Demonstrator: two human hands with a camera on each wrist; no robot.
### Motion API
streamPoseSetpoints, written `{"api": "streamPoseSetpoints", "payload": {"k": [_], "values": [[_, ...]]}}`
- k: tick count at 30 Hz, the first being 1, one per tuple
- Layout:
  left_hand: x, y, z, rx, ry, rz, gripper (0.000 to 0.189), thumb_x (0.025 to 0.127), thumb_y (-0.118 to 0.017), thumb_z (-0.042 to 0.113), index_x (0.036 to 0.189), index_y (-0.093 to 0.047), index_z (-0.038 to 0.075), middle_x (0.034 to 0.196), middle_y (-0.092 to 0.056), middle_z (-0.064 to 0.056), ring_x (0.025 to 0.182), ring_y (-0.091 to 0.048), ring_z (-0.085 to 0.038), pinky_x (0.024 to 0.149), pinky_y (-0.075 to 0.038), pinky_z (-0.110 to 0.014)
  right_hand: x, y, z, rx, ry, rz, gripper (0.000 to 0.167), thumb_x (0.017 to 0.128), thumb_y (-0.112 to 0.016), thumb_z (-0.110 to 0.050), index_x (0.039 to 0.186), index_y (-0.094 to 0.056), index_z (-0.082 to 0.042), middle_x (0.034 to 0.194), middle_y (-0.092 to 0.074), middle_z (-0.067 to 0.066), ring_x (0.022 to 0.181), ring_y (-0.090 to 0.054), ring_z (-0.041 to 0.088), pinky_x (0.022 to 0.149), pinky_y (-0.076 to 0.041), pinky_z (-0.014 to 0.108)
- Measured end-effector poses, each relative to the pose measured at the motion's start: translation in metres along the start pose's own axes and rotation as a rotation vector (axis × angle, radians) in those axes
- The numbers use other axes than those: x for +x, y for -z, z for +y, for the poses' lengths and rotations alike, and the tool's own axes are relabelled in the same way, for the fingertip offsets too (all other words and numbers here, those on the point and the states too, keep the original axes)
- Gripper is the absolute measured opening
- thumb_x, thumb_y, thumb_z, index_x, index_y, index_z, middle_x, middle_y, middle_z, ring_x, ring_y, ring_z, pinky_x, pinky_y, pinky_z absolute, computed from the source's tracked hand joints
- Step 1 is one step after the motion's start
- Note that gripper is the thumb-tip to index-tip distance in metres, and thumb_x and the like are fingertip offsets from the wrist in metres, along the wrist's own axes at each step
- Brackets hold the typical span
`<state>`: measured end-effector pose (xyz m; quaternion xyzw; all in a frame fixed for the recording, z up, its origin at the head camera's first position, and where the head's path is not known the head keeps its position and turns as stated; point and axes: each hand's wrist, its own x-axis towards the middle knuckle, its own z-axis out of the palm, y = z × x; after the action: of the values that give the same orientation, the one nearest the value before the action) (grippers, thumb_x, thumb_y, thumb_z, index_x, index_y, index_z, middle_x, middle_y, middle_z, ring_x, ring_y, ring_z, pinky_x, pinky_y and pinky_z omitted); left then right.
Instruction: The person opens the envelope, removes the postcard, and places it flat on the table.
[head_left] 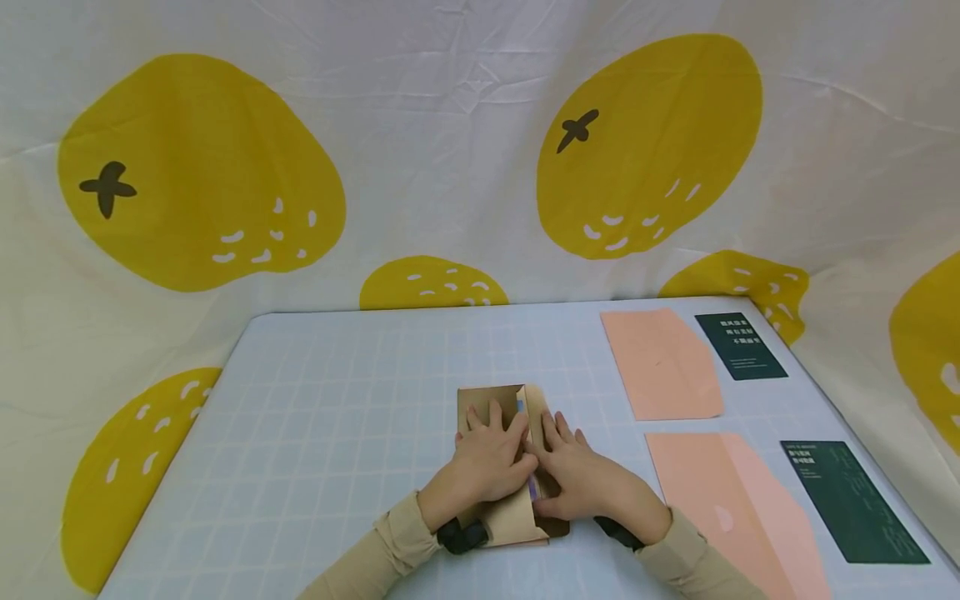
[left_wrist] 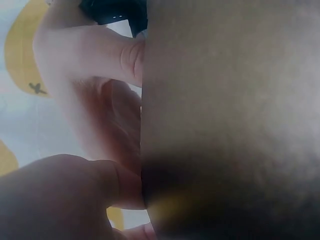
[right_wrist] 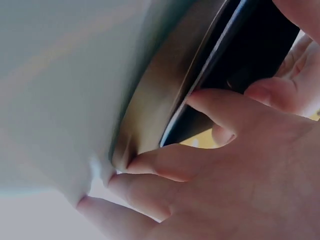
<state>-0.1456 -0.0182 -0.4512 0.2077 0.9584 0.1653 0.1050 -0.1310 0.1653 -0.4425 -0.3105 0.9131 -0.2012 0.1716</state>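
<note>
A brown kraft-paper envelope or folder (head_left: 510,521) lies near the front middle of the table, with a raised flap (head_left: 536,404) along its right side. Spread fingers of my left hand (head_left: 487,462) rest on its left part. My right hand (head_left: 588,479) is at the flap, its fingers mostly straight and touching the paper. The two hands meet near the fold. In the left wrist view a brown panel (left_wrist: 235,80) hides much of the left hand. The right wrist view shows the right hand's fingers against the curved flap (right_wrist: 155,105). Blue and purple print shows partly inside.
To the right lie two pink paper sheets, one farther back (head_left: 660,367) and one nearer (head_left: 735,508). Beside them are two dark green printed cards, a far one (head_left: 741,346) and a near one (head_left: 855,500). A patterned curtain (head_left: 420,167) hangs behind the table (head_left: 322,400).
</note>
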Motion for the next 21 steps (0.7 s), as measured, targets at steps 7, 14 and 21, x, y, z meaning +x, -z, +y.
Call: {"api": "streamPoseSetpoints", "payload": {"k": [7,14,21], "values": [[-0.0009,0.0015,-0.0003,-0.01,-0.003,-0.008,0.058,0.096,-0.045,0.043,0.148,-0.036,0.018,0.154,-0.026,-0.034,0.131,-0.02,-0.069,0.083,-0.043,-0.074,0.0019,-0.0029,-0.0041,0.006,-0.049,0.014,0.092,0.082,-0.077,-0.037,0.156,-0.03,-0.01,0.155,-0.007,0.039,0.141,-0.008,0.059,0.103,-0.024,0.074],[-0.0004,0.0018,-0.0002,-0.005,0.001,-0.016,0.057,0.096,-0.044,0.044,0.147,-0.036,0.019,0.154,-0.026,-0.034,0.132,-0.02,-0.068,0.084,-0.043,-0.074,0.0029,-0.0018,-0.0017,0.05,-0.072,-0.002,0.094,0.077,-0.079,-0.026,0.156,-0.03,-0.009,0.156,-0.005,0.038,0.143,-0.004,0.057,0.105,-0.02,0.074],[-0.0004,0.0024,-0.0007,0.012,-0.003,-0.016,0.059,0.097,-0.044,0.046,0.149,-0.035,0.02,0.153,-0.027,-0.034,0.132,-0.021,-0.068,0.084,-0.044,-0.073,0.0026,0.0033,0.0032,0.098,-0.067,-0.048,0.087,0.081,-0.078,-0.018,0.154,-0.032,-0.006,0.157,-0.004,0.037,0.144,0.0,0.055,0.106,-0.017,0.073]]}}
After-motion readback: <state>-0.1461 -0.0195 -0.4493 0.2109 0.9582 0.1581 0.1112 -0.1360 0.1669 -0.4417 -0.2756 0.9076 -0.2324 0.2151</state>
